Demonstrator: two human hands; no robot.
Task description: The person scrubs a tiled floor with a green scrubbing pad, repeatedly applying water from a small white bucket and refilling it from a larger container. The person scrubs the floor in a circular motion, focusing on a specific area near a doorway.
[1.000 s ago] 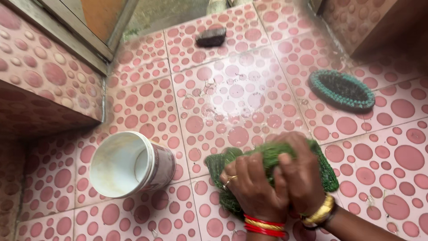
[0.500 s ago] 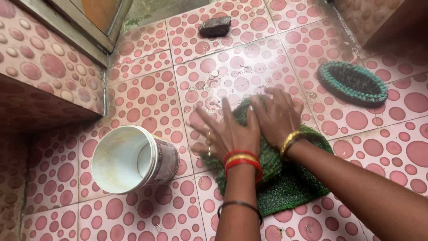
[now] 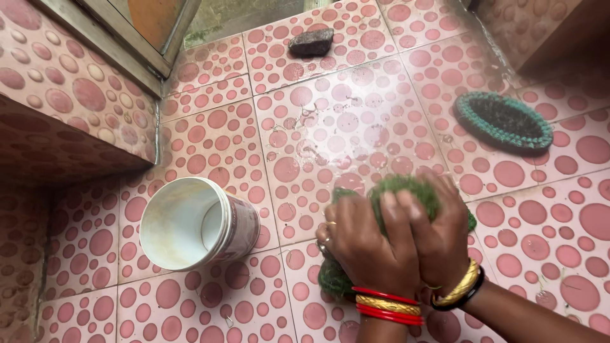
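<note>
Drawn back, both hands [image 3: 400, 244] bunch the green mat [image 3: 406, 190], mostly hiding it.

White tub [image 3: 198, 223], dark stone [image 3: 311, 42], oval teal-rimmed mat [image 3: 503, 122] on dotted pink tiles [image 3: 356, 114].

Two hands [image 3: 400, 244], one green mat [image 3: 397, 190], one white bucket [image 3: 197, 223], one oval brush [image 3: 504, 122], one dark stone [image 3: 311, 42]
</note>
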